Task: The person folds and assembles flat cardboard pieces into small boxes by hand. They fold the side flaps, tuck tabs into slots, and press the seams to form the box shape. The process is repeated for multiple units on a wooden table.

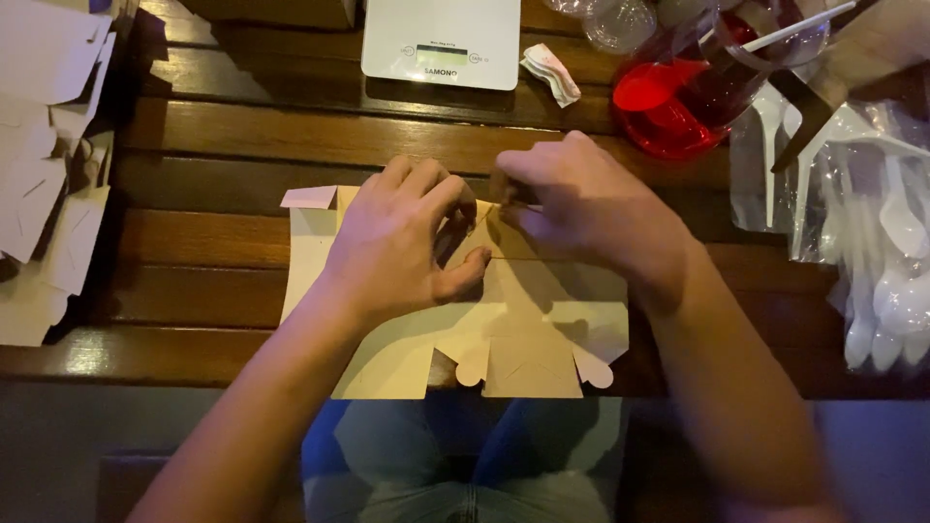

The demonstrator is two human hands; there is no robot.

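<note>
Cardboard box blank flat on slatted wooden table, near edge overhanging lap. Left hand fingers curled, pressing panel down to steady crease. Right hand fingertips pinching flap just beyond left fingertips. Kitchen scale, red jug well beyond fingers

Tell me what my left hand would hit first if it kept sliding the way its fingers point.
Probably the right hand: the left hand points up and right across the flat cardboard box blank, and their fingertips nearly meet.
</note>
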